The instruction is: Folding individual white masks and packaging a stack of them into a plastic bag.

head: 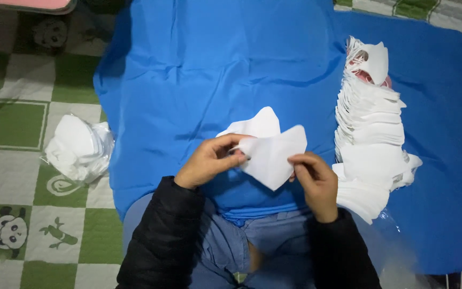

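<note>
Blue cloth (pixel 215 69) covers the checked floor mat (pixel 22 123), bearing 1 stack of white masks (pixel 370 123).

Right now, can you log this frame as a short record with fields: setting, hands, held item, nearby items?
setting: blue cloth spread over a green and white checked mat
left hand: pinches the left edge of a white mask
right hand: pinches the mask's right edge
held item: mask, folded, lifted above the cloth
nearby items: mask stack on the cloth at right; bag of masks on the mat at left
</note>
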